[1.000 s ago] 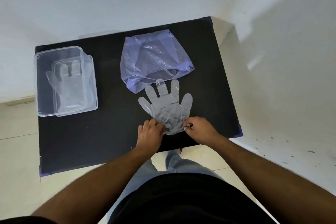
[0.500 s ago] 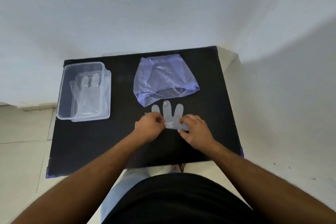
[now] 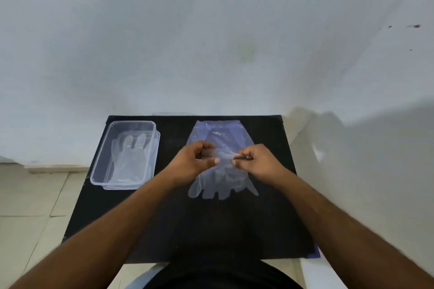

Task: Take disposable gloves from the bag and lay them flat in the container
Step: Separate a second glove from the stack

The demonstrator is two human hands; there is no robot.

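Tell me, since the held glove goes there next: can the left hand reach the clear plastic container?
Probably yes: the clear plastic container lies open-topped left of the left hand, nothing between them, though that hand pinches the thin transparent glove.

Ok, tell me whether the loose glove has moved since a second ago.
Yes. The glove then lay flat with fingers toward the purple bag; now both hands hold it lifted, fingers hanging toward the person.

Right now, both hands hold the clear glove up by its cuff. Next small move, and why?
Probably carry it left toward the clear rectangular plastic container. The left hand and right hand pinch the thin clear disposable glove at its cuff, fingers hanging free above the black table, in front of the purple plastic bag. One glove already lies flat inside.
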